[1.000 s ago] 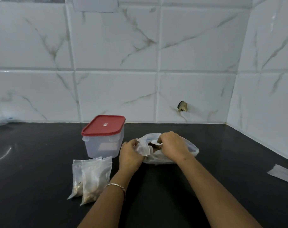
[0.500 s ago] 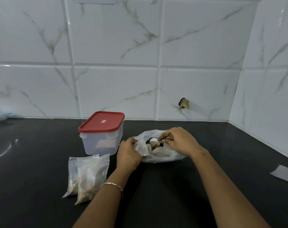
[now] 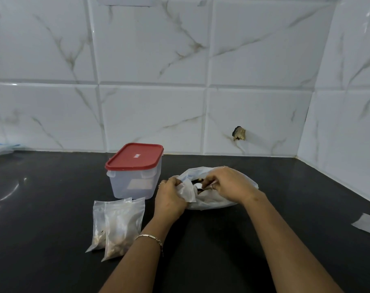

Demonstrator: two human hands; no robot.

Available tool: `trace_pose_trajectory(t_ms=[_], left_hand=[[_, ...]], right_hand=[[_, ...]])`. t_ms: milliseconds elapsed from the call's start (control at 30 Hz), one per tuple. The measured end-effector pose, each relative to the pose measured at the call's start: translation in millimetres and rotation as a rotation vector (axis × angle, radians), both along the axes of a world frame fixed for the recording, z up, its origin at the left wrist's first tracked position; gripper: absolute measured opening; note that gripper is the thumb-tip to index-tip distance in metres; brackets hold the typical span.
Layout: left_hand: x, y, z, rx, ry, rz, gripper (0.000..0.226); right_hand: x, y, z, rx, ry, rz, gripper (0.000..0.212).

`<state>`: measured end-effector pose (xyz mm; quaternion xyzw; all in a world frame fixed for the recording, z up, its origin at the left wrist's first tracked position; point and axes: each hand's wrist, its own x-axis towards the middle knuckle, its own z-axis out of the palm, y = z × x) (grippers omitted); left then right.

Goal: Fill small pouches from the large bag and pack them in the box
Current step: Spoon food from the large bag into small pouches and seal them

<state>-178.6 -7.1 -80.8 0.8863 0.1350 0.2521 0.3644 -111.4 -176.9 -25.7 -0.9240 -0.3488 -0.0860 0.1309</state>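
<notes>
Scene: A person stands at a black table [image 3: 53, 208] backed by a white, marble-veined tiled wall [image 3: 154, 115], both bare forearms reaching forward.
Large bag: The large bag [image 3: 218, 200], a crumpled white plastic one, lies on the table right of centre with its mouth held apart; dark and pale contents show inside, too small to make out.
Left hand: The left hand [image 3: 169, 199] grips the near-left edge of the bag's mouth, its fingers [image 3: 173, 183] curled tightly round a fold of plastic. A ring [image 3: 162, 183] and a thin bracelet [image 3: 150, 236] are worn on this side.
Right hand: The right hand [image 3: 230, 185] is at the opposite side of the mouth, its fingers [image 3: 210, 181] bent and pinching what looks like the plastic rim.
Pouches: Two clear pouches [image 3: 120, 225] lie overlapping on the table, left of the left wrist, each with brownish contents settled at its near end.
Box: The box [image 3: 133, 182], translucent, stands just behind the pouches and left of the bag, its red lid [image 3: 135, 156] on.
Elsewhere: A pale plastic scrap [image 3: 368, 225] lies at the table's right edge; a chipped hole [image 3: 239, 133] marks the wall.
</notes>
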Motion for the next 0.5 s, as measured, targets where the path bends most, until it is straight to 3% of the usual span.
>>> trace_pose_trajectory(t_ms=[133, 233, 367, 500], left_hand=[[-2, -2, 1, 0.019, -0.016, -0.002, 0.048], [-5, -5, 2, 0.039, -0.015, -0.009, 0.052], [-4, -5, 2, 0.008, -0.032, -0.008, 0.045], [-4, -7, 3, -0.038, -0.052, 0.007, 0.047]], right_hand=[[-4, -21, 6, 0.129, 0.07, -0.06, 0.028], [-8, -22, 0, 0.229, 0.005, -0.121, 0.02], [-10, -18, -9, 0.263, -0.087, -0.193, 0.023], [-18, -21, -12, 0.191, -0.013, -0.159, 0.028]])
